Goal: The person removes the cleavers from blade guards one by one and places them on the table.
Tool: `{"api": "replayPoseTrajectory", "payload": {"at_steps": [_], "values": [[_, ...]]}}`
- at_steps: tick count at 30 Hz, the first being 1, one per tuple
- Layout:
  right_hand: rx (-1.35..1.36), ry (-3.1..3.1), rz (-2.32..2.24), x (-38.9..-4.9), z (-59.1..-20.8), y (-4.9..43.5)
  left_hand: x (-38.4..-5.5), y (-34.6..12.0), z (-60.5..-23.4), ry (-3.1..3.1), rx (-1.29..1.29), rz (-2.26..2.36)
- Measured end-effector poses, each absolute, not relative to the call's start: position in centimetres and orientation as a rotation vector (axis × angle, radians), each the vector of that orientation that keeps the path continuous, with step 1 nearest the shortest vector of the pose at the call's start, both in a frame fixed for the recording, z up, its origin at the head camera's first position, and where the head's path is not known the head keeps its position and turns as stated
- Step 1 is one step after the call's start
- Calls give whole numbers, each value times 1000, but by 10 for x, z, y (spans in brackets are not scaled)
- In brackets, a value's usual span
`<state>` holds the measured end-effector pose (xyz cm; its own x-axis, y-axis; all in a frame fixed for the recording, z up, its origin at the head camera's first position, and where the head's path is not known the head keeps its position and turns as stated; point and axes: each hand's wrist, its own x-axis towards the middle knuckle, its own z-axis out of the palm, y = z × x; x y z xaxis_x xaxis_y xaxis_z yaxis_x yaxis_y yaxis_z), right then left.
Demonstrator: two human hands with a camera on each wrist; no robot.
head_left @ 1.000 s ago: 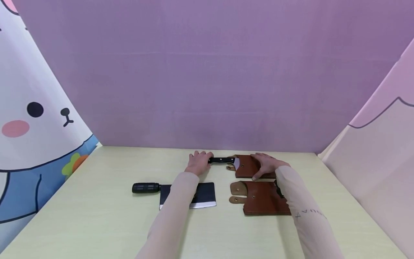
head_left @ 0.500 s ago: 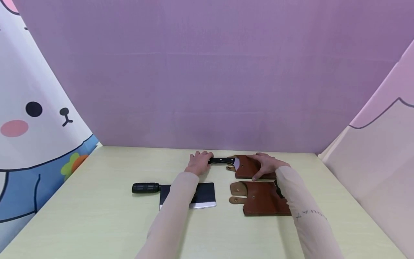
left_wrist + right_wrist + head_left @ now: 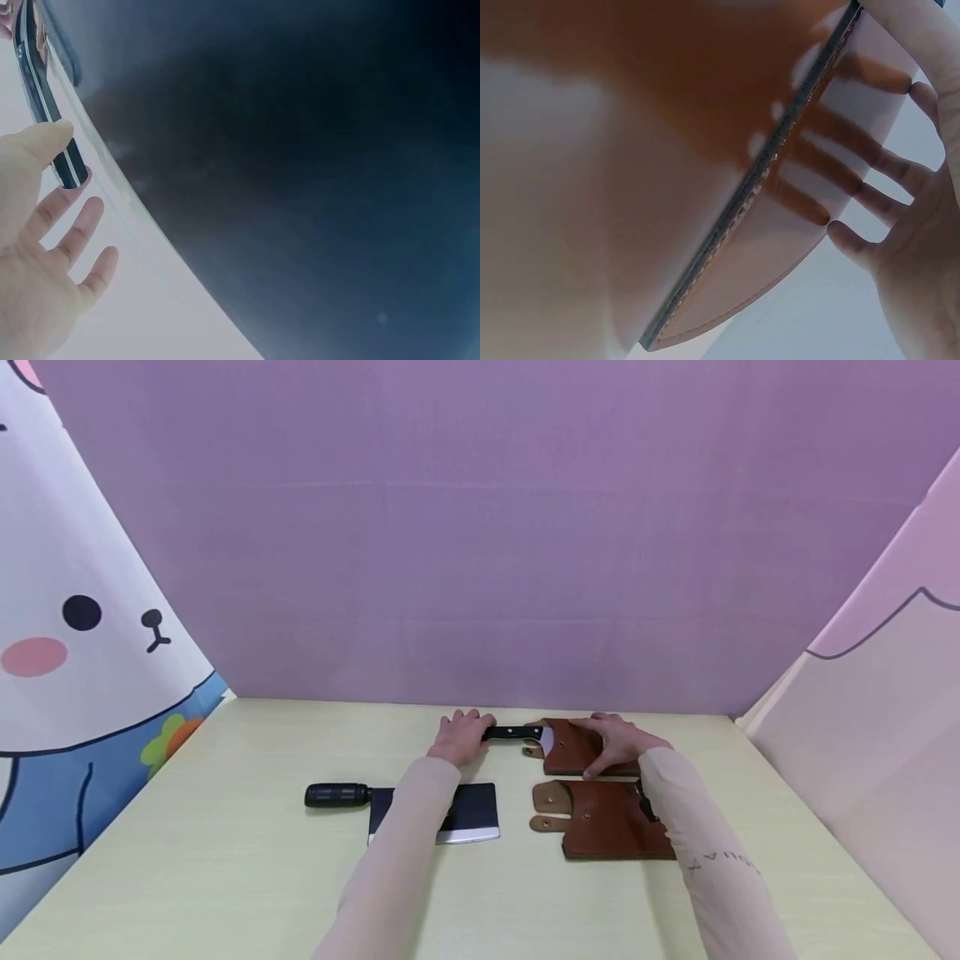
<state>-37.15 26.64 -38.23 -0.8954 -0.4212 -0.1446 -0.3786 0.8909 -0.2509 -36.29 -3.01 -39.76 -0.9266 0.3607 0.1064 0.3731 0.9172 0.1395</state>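
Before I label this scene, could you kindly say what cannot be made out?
Head view: most of the knife blade, inside the far sheath.
Head view: the middle of the cleaver, behind the left sleeve.
Head view: the right end of the near sheath, behind the right sleeve.

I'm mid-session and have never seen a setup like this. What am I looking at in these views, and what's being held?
There's no robot here: these are a person's bare hands. The wide picture comes from a camera on the head; the two close ones come from cameras on the wrists, each showing its own hand. On the pale table lie an unsheathed cleaver, partly hidden by the left forearm, a near leather sheath and a far leather sheath. A black-handled knife has its blade in the far one. The left hand pinches the end of its handle; the right hand rests on the far sheath.
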Motion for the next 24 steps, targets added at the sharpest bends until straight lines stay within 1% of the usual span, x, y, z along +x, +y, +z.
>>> {"api": "replayPoseTrajectory", "payload": {"at_steps": [24], "values": [[-677,2901,-286,-364,-371,267,-362,-29,-391,-2941,-572,-200]]}}
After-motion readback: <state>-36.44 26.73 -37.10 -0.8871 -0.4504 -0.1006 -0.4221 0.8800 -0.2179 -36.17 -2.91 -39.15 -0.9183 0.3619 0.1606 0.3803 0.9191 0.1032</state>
